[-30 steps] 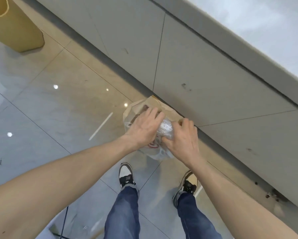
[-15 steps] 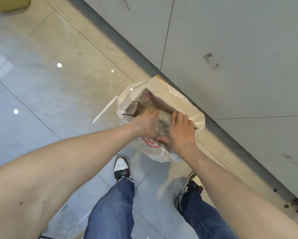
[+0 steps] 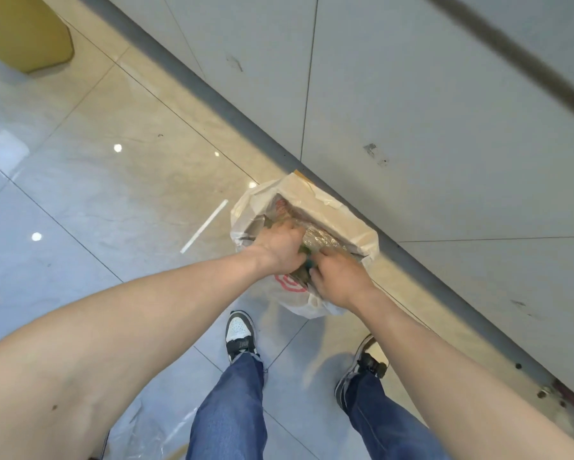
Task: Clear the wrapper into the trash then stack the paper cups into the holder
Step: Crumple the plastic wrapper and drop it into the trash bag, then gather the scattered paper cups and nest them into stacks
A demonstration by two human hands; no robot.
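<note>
Deeper now than a moment ago, my left hand [image 3: 280, 247] and right hand [image 3: 337, 277] both clutch the clear wrapper [image 3: 322, 240], pressing it into the white-lined trash bag [image 3: 315, 200].

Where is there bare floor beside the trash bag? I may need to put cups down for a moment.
Left of the trash bag, the glossy floor lies bare out to the yellow bin, apart from a white strip. It is crowded at the bag's mouth, where the left hand and right hand press the wrapper, and between bag and wall.
</note>
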